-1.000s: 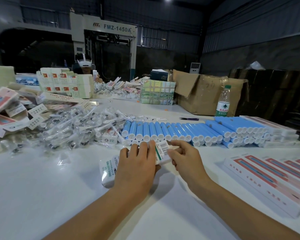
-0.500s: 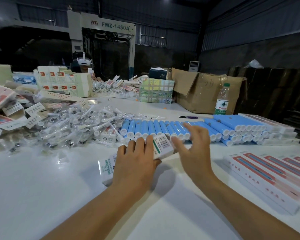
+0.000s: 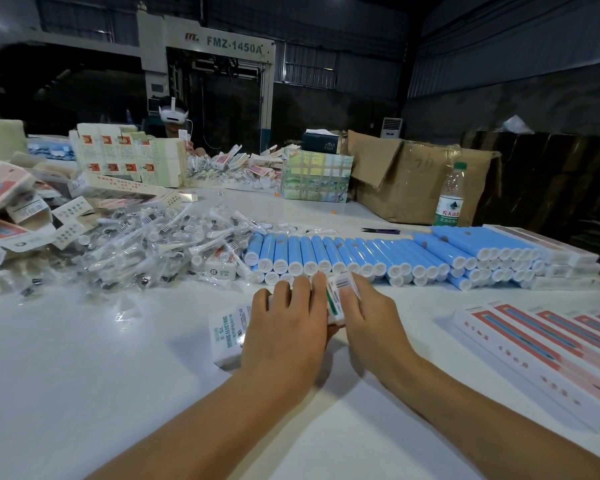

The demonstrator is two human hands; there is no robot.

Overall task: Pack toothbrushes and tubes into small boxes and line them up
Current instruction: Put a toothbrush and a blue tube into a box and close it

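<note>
1. The small box (image 3: 227, 336) lies on the white surface (image 3: 84, 375) in the lower middle of the frame; only its left part, with green print, shows from under the left hand (image 3: 284, 332)
2. The left hand rests on top of this box with its fingers (image 3: 300, 292) nearly straight and spread, so it presses the box down and does not clasp it
3. The right hand (image 3: 368, 317) is just beside it, and its fingers curl around the barcode end (image 3: 340, 296) of the box, which stands up a little between the two hands. I judge that this end is a flap being closed, but the hands hide the joint, so I cannot tell for sure
4. To do this step well, it is better to keep the left palm flat, so the box does not slide on the smooth surface while the right hand works at the end
5. The flap should go in straight, not at an angle; thin cardboard bends easily and a bent flap does not stay closed
6. The blue tubes (image 3: 361, 254) lie in a stacked row just above the hands, in the middle of the frame, and the wrapped toothbrushes (image 3: 136, 247) make a loose pile in the middle left. The knuckles are near the tube caps, so the pushing should go sideways and not forward, or the row can roll
7. The long red and white boxes (image 3: 548, 355) lie side by side in the lower right, apart from the hands; the closed box probably needs its own place in a line
</note>
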